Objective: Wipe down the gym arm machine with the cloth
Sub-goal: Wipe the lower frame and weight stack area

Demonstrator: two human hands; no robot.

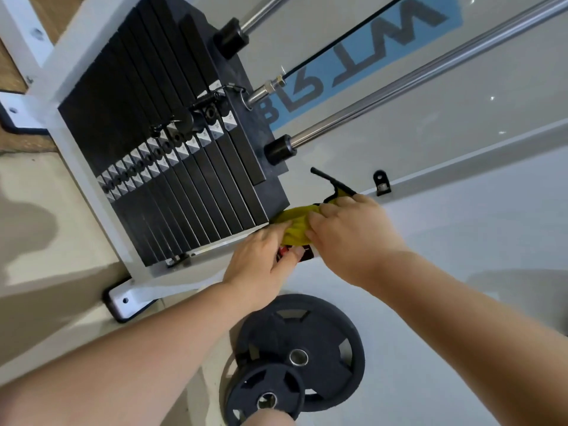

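The gym arm machine (70, 47) fills the far left, its white frame boxing in a black weight stack (159, 142), from which two chrome guide rods (430, 72) run off to the far right. On the floor (46, 210) in the near middle lie two black weight plates, a large one (310, 333) with a smaller one (267, 392) overlapping its near edge. Both arms reach in from the near side. The right hand (353, 238) has its fingers curled over the yellow cloth (292, 226), and the left hand (261, 256) pinches the cloth's near-left edge. The cloth is bunched between the hands, pressed against the near right corner of the weight stack.
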